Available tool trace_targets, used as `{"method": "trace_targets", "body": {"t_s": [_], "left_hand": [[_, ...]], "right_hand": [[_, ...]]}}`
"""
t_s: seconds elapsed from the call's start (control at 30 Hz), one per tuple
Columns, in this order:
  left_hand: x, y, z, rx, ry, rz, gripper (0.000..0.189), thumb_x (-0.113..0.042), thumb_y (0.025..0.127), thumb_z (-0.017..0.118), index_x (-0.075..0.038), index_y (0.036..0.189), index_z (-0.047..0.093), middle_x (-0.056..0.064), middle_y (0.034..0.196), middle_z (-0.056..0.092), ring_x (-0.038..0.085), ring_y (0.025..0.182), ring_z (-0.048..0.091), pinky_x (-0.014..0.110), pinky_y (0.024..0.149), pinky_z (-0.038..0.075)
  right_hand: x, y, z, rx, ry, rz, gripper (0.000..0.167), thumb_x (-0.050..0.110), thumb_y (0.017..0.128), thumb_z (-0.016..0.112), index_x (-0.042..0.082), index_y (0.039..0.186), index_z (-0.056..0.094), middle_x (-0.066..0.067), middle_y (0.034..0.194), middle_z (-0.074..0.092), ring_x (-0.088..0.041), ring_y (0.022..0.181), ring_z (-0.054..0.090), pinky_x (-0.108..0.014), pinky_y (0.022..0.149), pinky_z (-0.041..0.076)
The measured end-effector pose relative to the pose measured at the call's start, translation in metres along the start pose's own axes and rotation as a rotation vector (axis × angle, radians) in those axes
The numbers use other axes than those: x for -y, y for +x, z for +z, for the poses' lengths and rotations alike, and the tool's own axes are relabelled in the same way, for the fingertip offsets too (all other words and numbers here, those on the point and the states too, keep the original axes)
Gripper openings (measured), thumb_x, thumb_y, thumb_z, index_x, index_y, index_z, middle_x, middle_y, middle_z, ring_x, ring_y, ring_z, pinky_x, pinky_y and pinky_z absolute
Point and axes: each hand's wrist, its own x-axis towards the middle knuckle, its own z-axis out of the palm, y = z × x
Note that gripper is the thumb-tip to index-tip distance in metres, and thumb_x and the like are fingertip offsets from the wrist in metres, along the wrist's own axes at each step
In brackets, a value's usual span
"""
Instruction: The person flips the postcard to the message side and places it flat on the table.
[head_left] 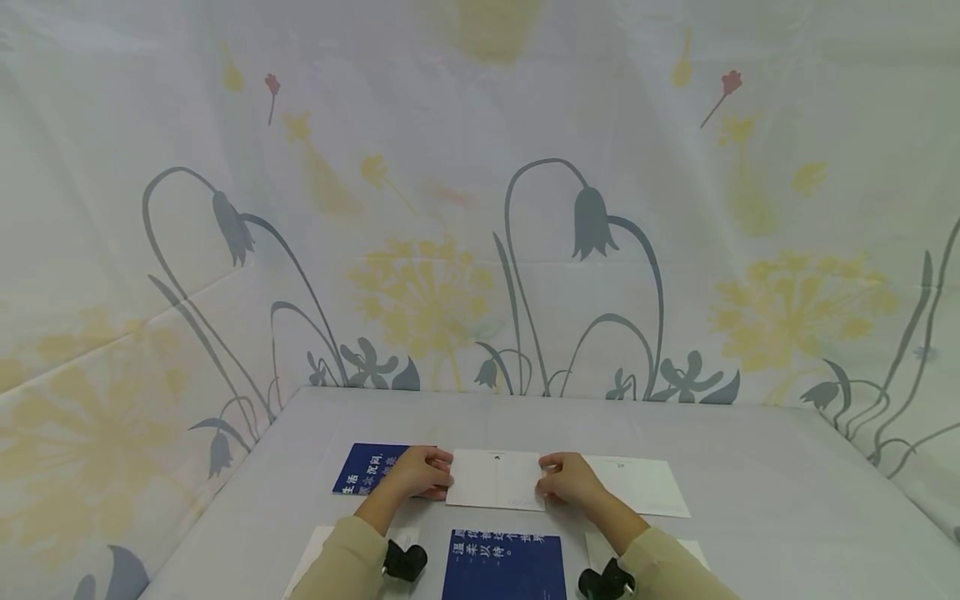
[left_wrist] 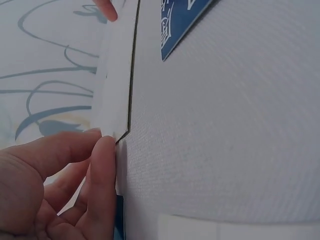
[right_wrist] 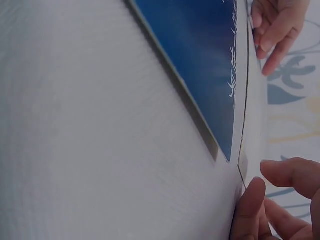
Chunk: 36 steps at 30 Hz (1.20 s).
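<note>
A white postcard with a small dark mark near its top edge lies face-on between both hands in the head view. My left hand pinches its left edge between thumb and fingers; the left wrist view shows the fingertips at a corner. At the opposite edge my right hand holds the card by thumb and finger, with the thumb at the near corner in the right wrist view. Partly behind the left hand lies a dark blue postcard with white characters. Another white postcard lies beyond the right hand.
Nearer the body, a blue postcard with white writing lies between the forearms. White cards lie partly under each sleeve. Everything rests on a pale cloth-covered table, with a flower-printed curtain rising behind it.
</note>
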Motion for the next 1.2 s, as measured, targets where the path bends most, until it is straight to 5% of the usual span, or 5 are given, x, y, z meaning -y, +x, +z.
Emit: {"method": "trace_targets", "body": {"t_s": [0.33, 0.93, 1.2], "left_hand": [[-0.001, -0.004, -0.008, 0.016, -0.083, 0.070, 0.038, 0.002, 0.082, 0.066, 0.009, 0.117, 0.056, 0.009, 0.087, 0.058, 0.016, 0.072, 0.060, 0.031, 0.066, 0.055], [-0.002, -0.028, -0.019, 0.103, 0.110, 0.384, 0.042, -0.015, 0.081, 0.073, 0.001, 0.117, 0.059, 0.011, 0.098, 0.062, 0.017, 0.084, 0.059, 0.026, 0.070, 0.050], [-0.001, -0.043, -0.020, 0.172, 0.166, 0.433, 0.046, -0.019, 0.079, 0.075, -0.005, 0.119, 0.058, 0.011, 0.112, 0.059, 0.028, 0.104, 0.055, 0.043, 0.091, 0.045]], "right_hand": [[0.002, -0.003, -0.003, 0.032, 0.053, -0.105, 0.049, -0.001, 0.071, 0.073, -0.005, 0.117, 0.056, -0.007, 0.078, 0.053, -0.016, 0.058, 0.050, -0.028, 0.054, 0.048], [0.009, -0.029, -0.013, 0.200, -0.011, -0.344, 0.047, 0.011, 0.075, 0.077, 0.000, 0.113, 0.052, -0.012, 0.098, 0.055, -0.023, 0.085, 0.053, -0.034, 0.066, 0.048], [0.009, -0.045, -0.014, 0.277, -0.057, -0.416, 0.049, 0.015, 0.074, 0.078, 0.005, 0.115, 0.052, -0.012, 0.106, 0.055, -0.030, 0.097, 0.050, -0.040, 0.078, 0.047]]}}
